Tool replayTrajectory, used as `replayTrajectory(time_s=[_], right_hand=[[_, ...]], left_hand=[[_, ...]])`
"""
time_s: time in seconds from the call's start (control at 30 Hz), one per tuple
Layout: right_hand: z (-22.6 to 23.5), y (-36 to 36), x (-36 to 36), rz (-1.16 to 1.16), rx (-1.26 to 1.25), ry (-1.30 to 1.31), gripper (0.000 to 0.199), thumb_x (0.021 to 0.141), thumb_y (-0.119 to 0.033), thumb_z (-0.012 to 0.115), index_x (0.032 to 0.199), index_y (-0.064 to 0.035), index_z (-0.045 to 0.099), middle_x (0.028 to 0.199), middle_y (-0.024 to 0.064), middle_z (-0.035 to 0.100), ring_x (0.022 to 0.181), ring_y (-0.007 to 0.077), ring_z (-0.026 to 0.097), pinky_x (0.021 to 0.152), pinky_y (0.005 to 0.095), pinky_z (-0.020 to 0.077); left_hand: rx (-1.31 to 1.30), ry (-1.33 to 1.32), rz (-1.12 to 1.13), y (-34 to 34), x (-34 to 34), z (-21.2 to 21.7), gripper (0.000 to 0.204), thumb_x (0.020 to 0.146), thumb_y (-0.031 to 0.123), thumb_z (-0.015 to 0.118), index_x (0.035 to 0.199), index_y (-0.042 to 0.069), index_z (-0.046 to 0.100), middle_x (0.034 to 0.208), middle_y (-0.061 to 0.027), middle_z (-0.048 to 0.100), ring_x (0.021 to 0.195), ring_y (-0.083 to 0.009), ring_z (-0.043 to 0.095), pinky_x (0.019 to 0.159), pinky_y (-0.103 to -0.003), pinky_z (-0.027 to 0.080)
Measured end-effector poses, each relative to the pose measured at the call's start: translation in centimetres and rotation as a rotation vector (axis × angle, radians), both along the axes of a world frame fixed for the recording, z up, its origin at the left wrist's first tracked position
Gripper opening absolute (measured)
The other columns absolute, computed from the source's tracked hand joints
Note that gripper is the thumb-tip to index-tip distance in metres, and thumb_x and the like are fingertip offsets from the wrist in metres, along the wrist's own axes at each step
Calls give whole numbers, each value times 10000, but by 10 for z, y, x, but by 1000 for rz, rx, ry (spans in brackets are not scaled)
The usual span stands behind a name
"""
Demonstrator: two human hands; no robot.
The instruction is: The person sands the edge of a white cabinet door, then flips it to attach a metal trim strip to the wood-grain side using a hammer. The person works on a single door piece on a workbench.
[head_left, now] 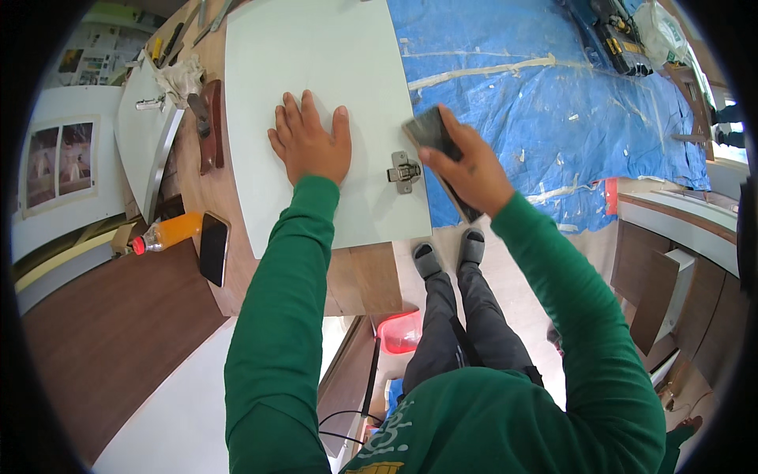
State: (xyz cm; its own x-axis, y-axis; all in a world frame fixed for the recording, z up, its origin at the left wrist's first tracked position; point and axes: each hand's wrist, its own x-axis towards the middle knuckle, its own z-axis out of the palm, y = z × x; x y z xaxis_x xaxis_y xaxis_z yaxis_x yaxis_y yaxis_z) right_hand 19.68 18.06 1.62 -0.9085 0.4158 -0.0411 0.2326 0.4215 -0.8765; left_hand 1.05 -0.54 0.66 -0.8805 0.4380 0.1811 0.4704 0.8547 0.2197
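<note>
Lying palm-down on white panel (pixel 316 43), left hand (pixel 314 146) fanned wide, right hand (pixel 475 164) curled around dark block (pixel 432 133), seemingly flat-faced

Bright, soft light over a pale panel (pixel 367 118)
Faint shadow edges the left hand (pixel 312 142); the blue sheet (pixel 545 118) shines along creases; fisheye bends edges toward black corners.

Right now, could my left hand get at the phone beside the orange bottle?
Probably yes: your left hand rests flat on the white panel, gripping nothing, and the phone lies uncovered to its left, with nothing standing between.
</note>
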Motion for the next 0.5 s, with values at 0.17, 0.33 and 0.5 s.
replayTrajectory(time_s=[0.17,0.33,0.5], right_hand=[[6,24,-53,9,-2,29,745,924,-427,723,1516,-48,476,1138,242,685,1062,359,684,961,426,521],[25,89,-164,-81,2,-63,586,930,-407,690,1372,-42,574,1007,210,747,955,356,722,902,432,551],[13,59,-105,37,36,-21,728,934,-415,704,1526,-64,465,1167,233,702,1059,364,692,968,425,532]], left_hand=[[2,-10,-3,-2,2,-2,716,1030,541,484,1575,88,383,1669,-195,292,1560,-366,212,1270,-553,93],[-3,-16,-13,10,-4,4,712,1028,542,484,1571,90,393,1669,-196,291,1561,-366,210,1269,-554,95],[3,-16,-14,8,-4,3,709,1030,528,482,1568,75,392,1663,-210,294,1557,-380,214,1262,-572,98]])
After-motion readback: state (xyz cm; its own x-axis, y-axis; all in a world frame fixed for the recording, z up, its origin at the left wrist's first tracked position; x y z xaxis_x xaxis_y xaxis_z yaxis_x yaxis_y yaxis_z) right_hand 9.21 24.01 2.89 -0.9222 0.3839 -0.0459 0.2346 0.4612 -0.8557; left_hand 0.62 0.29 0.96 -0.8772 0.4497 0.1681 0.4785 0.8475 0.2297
